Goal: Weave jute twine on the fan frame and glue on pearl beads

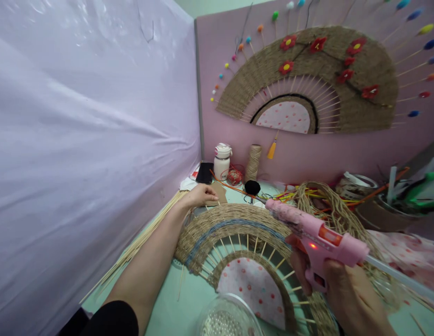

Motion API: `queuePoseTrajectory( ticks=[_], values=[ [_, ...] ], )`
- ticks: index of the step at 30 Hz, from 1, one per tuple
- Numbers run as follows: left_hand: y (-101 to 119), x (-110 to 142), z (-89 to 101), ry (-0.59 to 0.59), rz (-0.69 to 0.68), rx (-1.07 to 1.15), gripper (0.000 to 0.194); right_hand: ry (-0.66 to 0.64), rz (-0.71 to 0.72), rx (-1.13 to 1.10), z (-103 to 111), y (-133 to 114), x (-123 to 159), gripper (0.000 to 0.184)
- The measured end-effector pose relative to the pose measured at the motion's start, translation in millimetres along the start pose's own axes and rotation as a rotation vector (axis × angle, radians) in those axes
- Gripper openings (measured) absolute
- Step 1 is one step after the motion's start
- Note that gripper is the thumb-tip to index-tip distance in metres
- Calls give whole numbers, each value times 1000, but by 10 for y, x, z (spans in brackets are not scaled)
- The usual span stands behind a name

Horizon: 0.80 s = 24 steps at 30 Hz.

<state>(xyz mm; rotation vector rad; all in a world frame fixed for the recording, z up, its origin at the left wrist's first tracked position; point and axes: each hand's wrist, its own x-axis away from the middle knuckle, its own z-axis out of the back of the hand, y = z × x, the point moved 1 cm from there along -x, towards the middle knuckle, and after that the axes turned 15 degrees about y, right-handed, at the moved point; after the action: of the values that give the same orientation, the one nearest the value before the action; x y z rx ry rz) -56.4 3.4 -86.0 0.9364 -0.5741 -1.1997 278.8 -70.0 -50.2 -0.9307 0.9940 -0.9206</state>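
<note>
A half-round fan of woven twine (234, 219) with a blue band and thin wooden ribs lies on the table. At its centre sits a white half-disc of fabric (250, 289) with red dots. My left hand (203, 195) reaches over the fan's upper left edge, fingertips pinched together close to a rib end; what they hold is too small to tell. Wrapped round the handle of a pink hot glue gun (316, 240), my right hand (346, 289) keeps it above the fan's right side. The gun's nozzle points left, its red light glows, and a glue stick (402, 275) protrudes behind.
Clear tub of pearl-like beads (227, 319) at the front. Bamboo sticks (140, 242) lie along the left wall. Behind the fan are a phone (204, 172), white bottle (222, 163), twine cone (253, 161) and black yarn ball (252, 187). Loose twine (318, 200) lies right; a larger decorated fan (374, 60) hangs behind.
</note>
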Motion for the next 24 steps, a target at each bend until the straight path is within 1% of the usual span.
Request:
queuePoseTrajectory(
  ticks=[6,13,19,24],
  values=[
    [25,25,-6,4,13,0,16,-24,-6,0,9,-6,-4,69],
    [60,43,-15,1,34,1,17,6,-64,-57,-6,-21,15,63],
    [74,54,-15,5,34,-6,16,-2,-3,-32,2,-4,3,67],
    [72,50,2,5,21,-15,15,-5,-12,-3,9,4,0,64]
  ],
)
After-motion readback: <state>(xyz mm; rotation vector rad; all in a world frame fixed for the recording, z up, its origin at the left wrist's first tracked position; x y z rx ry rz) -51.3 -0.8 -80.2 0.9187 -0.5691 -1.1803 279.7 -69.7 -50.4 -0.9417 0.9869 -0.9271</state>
